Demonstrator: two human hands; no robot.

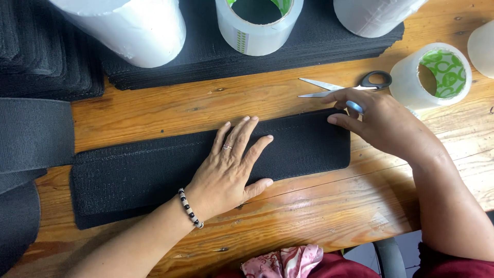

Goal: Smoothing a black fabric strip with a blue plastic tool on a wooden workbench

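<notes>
Fingers (pixel 242 135) of the left hand (pixel 229 167) lie spread and flat, pressing on the black fabric strip (pixel 154 172), grasping nothing. That strip rests on the wooden desk (pixel 319 206), its long axis running from the left edge toward the right edge, rising slightly to the right; its rounded right end lies under the right hand (pixel 378 121). The right hand's fingers are curled, pinching the strip's upper right corner, a blue ring on one of them. Just beyond that hand lie scissors (pixel 345 86), blades open and pointing left. A roll of clear tape (pixel 431 76) with a green-printed core stands near the desk's right edge. Along the far edge sits a stack of black fabric pieces (pixel 216 56), carrying another tape roll (pixel 257 23) and white rolls (pixel 128 25). A beaded bracelet (pixel 190 207) circles the left wrist.
</notes>
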